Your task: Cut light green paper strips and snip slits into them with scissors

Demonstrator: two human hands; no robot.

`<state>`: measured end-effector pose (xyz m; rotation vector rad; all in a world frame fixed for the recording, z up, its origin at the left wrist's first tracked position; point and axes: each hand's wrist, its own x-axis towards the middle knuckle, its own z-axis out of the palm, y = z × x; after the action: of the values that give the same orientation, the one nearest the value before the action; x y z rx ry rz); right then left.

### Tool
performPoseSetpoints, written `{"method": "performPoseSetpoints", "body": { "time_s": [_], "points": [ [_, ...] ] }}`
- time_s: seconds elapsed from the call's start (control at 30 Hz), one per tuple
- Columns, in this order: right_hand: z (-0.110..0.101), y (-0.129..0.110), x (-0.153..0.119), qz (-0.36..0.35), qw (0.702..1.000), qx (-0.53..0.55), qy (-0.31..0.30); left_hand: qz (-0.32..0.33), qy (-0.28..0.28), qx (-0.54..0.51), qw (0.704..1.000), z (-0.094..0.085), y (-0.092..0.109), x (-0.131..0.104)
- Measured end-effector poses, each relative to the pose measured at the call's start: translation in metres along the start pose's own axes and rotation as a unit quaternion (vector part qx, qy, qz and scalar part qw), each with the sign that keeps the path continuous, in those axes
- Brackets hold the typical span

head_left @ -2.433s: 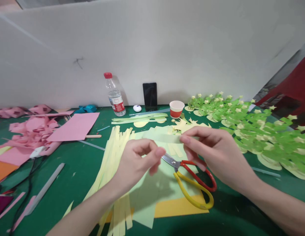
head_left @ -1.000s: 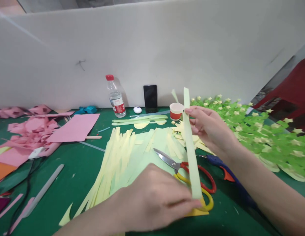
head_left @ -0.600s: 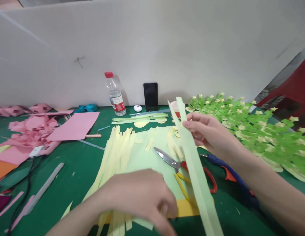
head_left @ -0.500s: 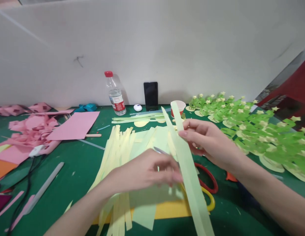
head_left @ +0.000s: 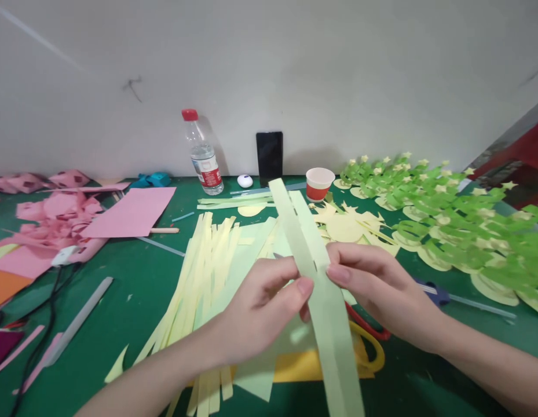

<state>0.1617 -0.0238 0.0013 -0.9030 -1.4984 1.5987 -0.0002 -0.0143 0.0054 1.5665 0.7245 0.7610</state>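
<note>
A long pale green paper strip [head_left: 333,324], divided lengthwise at its upper part, slants up over the stacked sheets. My left hand [head_left: 269,307] pinches its left edge between thumb and fingers. On the right edge, a little higher, my right hand [head_left: 373,289] has its thumb and fingers closed. Beneath lie pale green sheets [head_left: 251,353] and a yellow-orange sheet [head_left: 295,368]. Cut pale yellow strips [head_left: 208,272] are heaped to the left. Scissors with yellow and red handles [head_left: 377,350] lie partly hidden behind the strip.
Along the wall stand a water bottle [head_left: 204,159], a black phone [head_left: 269,157] and a paper cup [head_left: 319,183]. Green paper plants with stars [head_left: 460,220] fill the right side. Pink paper pieces [head_left: 60,214] and a black cable [head_left: 49,318] are at left.
My left hand has risen and now grips the strip. My right hand has moved down along it. The strip's two upper parts have come closer together, and the view has shifted slightly.
</note>
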Motion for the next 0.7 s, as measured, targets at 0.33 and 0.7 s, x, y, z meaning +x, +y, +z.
{"method": "performPoseSetpoints", "body": {
  "time_s": [0.33, 0.7],
  "points": [
    [0.007, 0.000, -0.005, -0.063, 0.997, -0.033, 0.032, 0.021, 0.016, 0.033, 0.999, 0.005, -0.009, -0.008],
    [0.011, 0.005, -0.005, -0.056, 0.997, 0.002, 0.047, 0.048, 0.050, -0.040, 0.997, 0.009, -0.009, -0.004]
  ]
}}
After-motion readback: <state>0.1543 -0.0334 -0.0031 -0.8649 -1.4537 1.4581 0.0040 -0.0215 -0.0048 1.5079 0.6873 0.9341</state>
